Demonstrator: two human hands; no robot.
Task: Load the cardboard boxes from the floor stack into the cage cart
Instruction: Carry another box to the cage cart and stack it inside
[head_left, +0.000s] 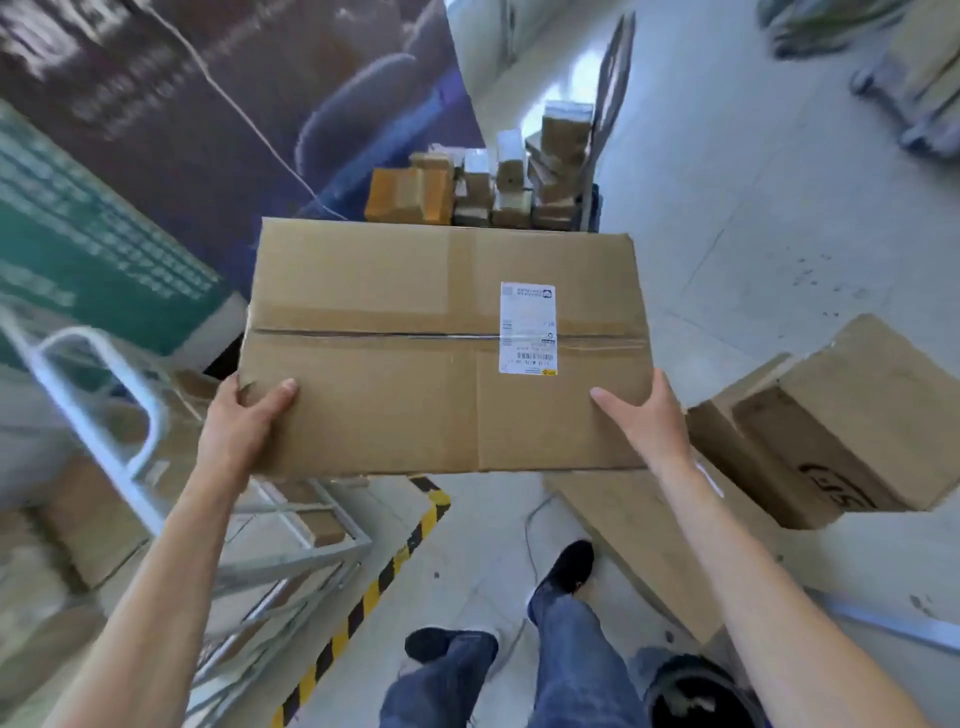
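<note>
Both hands' fingers (283, 391) clamp the cardboard box (415, 353) at its near corners.

Bright daylight, blurred warped edges.

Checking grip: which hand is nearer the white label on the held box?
Right. The right hand grips the box just below-right of the label; the left hand, the opposite corner.

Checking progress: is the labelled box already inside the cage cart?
No, the left hand and right hand hold the box aloft, outside the cage cart.
</note>
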